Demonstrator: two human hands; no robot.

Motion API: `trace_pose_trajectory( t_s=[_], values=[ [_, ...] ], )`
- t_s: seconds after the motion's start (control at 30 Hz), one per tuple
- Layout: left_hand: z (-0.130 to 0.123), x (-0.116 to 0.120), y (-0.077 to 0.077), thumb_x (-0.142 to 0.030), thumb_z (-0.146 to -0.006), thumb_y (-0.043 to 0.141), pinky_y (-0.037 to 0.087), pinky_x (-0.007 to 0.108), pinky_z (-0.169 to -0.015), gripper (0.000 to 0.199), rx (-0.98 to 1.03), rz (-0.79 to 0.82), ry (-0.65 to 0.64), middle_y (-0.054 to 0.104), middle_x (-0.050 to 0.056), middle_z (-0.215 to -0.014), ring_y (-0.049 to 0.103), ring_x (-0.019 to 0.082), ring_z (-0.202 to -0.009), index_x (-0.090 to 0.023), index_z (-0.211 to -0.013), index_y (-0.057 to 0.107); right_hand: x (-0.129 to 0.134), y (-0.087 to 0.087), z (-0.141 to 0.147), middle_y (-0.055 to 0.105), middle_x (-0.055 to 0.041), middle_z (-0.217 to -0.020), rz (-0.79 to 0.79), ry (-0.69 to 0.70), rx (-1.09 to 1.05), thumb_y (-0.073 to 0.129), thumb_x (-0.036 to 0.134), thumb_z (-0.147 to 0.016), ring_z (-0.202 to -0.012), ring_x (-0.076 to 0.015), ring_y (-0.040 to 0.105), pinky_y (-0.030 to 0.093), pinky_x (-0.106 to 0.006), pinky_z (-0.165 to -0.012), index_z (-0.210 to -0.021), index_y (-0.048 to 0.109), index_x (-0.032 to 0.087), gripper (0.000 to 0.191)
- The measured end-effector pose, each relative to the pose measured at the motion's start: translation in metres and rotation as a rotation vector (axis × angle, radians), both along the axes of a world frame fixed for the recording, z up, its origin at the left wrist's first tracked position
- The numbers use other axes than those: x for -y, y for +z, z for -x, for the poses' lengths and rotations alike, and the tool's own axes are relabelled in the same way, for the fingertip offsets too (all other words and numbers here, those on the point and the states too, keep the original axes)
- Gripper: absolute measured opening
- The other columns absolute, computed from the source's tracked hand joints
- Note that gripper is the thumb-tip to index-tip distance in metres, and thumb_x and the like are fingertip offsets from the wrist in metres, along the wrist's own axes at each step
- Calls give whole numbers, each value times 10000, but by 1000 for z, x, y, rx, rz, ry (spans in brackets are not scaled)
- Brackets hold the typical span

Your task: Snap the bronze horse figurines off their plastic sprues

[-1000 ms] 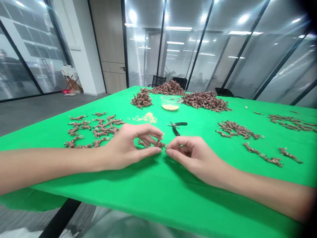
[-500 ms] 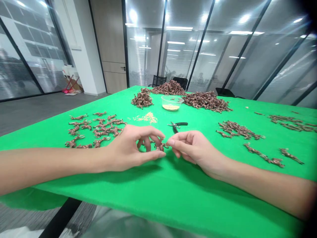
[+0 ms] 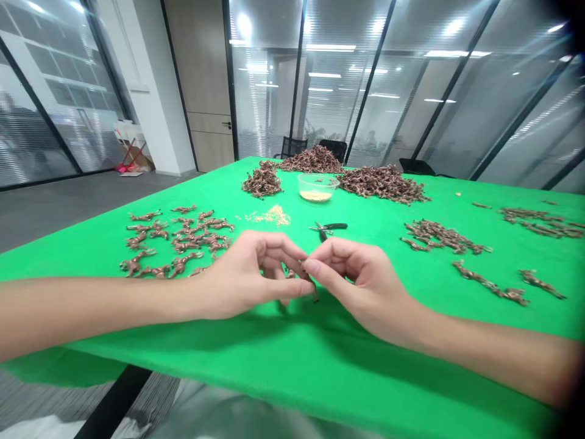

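Over the near part of the green tabletop, my left hand (image 3: 256, 274) and my right hand (image 3: 359, 277) meet at the fingertips. Between them is a small brown figure (image 3: 314, 292), mostly hidden by the fingers, with a thin end poking out below. The left thumb and fingers close on it from the left; the right thumb and forefinger pinch at its upper end. Pliers with black handles (image 3: 336, 226) lie just beyond the right hand. Several brown figures (image 3: 183, 241) are spread out left of my left hand.
A clear bowl (image 3: 315, 184) with pale bits stands farther back, near a scatter of pale bits (image 3: 275, 215). Large brown piles (image 3: 381, 183) lie behind and beside it. More brown pieces (image 3: 445, 236) are on the right side of the green cloth (image 3: 274, 366).
My right hand has moved left and now touches my left fingertips. The brown figure between them has turned, with an end now hanging down. The left fingers have drawn closer together.
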State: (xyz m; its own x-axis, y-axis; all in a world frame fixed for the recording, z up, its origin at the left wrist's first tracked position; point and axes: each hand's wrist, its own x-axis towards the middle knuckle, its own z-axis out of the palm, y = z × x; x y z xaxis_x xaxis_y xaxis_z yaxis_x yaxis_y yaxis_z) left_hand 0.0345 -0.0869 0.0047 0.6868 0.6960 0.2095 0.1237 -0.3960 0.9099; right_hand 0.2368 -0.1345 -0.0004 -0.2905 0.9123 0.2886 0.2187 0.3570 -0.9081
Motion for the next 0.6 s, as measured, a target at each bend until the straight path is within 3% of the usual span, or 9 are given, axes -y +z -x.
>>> trace_pose_trajectory(
  t_s=[0.07,0.17,0.27,0.4,0.5,0.6],
  values=[
    [-1,1,1,-215,-821,762,527,207,-502,281,32,127,-54,744,55,-797,670,126,-563,-121,-1055,638,-2,0,1,614,8,-685,36,14,-29,660,461,-930,-574,-97,498,366,-229,-517,-819,618,173,312],
    [-1,1,0,-234,-868,705,552,223,-515,303,50,68,-25,723,41,-738,653,129,-562,-123,-1143,640,-9,-1,0,498,50,-580,120,-14,-72,721,548,-851,-498,-71,364,273,-223,-462,-756,601,160,417],
    [2,-1,-4,-252,-874,704,517,202,-500,293,6,-274,79,698,5,-687,600,100,-524,-154,-1149,687,-14,-1,0,426,71,-546,173,-32,-101,769,599,-774,-494,-63,286,218,-221,-454,-715,578,157,485],
    [4,-4,-8,-206,-859,692,490,195,-548,144,8,-826,158,711,-18,-711,585,75,-540,-184,-998,721,-15,-1,1,409,74,-551,202,-8,-105,763,628,-765,-501,-64,269,200,-223,-458,-732,580,156,508],
    [3,-5,-9,-226,-869,680,472,198,-547,71,-19,-1041,190,718,-30,-706,617,79,-556,-192,-929,694,-14,-1,1,420,71,-562,211,7,-100,756,637,-770,-508,-66,276,210,-222,-466,-746,582,158,511],
    [2,-7,-9,-234,-867,678,464,196,-525,49,-38,-1124,220,721,-33,-695,644,86,-556,-190,-886,674,-14,-3,1,475,51,-599,214,48,-89,754,632,-776,-529,-73,316,233,-225,-479,-764,595,155,504]
  ],
)
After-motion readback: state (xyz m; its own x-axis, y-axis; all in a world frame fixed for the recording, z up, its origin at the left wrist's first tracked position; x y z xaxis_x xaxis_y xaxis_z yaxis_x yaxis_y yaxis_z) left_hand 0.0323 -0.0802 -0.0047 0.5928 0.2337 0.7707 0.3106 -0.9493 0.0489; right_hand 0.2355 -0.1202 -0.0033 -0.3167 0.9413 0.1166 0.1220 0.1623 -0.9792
